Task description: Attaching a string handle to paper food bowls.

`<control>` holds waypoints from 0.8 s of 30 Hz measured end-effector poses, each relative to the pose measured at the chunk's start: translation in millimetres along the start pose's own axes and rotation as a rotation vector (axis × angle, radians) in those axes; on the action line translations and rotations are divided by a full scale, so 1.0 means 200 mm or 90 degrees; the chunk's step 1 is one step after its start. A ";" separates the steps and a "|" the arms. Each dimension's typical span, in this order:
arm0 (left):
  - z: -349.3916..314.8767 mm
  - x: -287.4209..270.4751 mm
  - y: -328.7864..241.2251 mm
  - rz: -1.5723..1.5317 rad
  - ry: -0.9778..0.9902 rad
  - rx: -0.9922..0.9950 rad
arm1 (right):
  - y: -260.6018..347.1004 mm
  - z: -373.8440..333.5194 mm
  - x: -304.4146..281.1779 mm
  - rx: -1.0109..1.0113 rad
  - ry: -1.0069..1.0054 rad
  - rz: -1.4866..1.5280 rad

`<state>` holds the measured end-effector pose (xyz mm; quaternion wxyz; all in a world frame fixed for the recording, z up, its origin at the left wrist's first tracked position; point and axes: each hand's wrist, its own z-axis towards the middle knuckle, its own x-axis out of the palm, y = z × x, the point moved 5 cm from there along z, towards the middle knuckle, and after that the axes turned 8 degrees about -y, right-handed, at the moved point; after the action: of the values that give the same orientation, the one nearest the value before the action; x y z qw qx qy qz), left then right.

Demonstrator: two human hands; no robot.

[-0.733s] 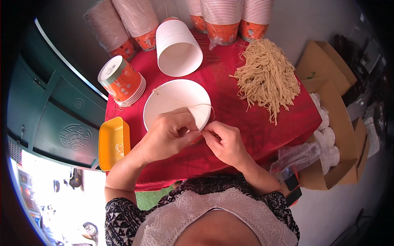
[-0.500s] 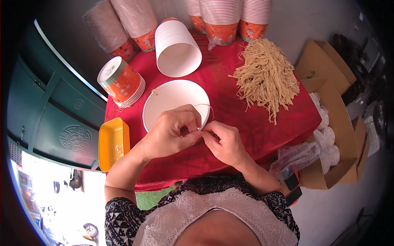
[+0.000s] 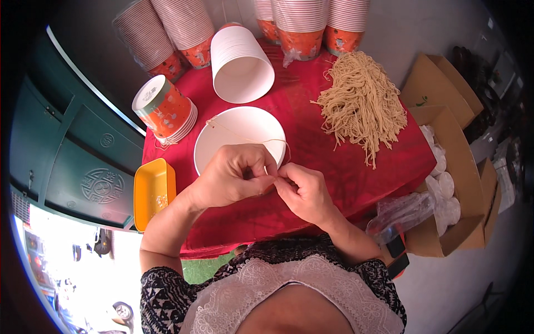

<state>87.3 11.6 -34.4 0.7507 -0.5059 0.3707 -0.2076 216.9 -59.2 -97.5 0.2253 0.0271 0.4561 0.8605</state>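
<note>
Just in front of the person, a white bowl [image 3: 214,142] is sitting mouth-up on the red surface [image 3: 314,147], and both hands are working at its near right rim. A thin cord [image 3: 245,137] is crossing the bowl's mouth from a small lump at the far left rim, then bending down past the right rim toward the right hand [image 3: 303,192]. The fingers there are pinching tightly where the cord is running in. The left hand [image 3: 236,175] is covering the bowl's near part, its thumb and forefinger closing together on a pale strand, seemingly the cord. The tips of the two hands are almost meeting, and the grip itself is partly being hidden by the knuckles.

Beyond the bowl, a white stack [image 3: 242,64] is lying on its side, its open end facing the person. To the left, an orange stack [image 3: 167,114] is standing upside down, and below it, at the surface's left edge, a yellow tray [image 3: 146,186] is holding small white bits. To the right, a tan heap [image 3: 364,100] of strands is spreading over the surface. Tall stacks [image 3: 300,28] are lining the back, and an open carton [image 3: 470,189] is standing to the right, with white things showing inside.
</note>
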 end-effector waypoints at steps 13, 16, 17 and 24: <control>0.01 -0.01 0.06 -0.152 -0.012 -0.235 | 0.08 0.08 -0.21 -0.019 -0.010 -0.012; 0.02 -0.01 0.05 -0.166 -0.010 -0.248 | 0.15 0.13 -0.21 -0.116 -0.024 0.006; 0.02 -0.01 0.05 -0.166 -0.009 -0.248 | 0.17 0.14 -0.21 -0.139 -0.018 0.001; 0.02 0.00 0.07 -0.173 -0.003 -0.255 | 0.22 0.25 -0.11 -0.248 0.036 0.008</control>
<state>90.2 20.0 -46.8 0.6017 -0.6903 0.3308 -0.2279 233.4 -52.0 -29.5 0.2080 -0.0386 0.2868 0.9343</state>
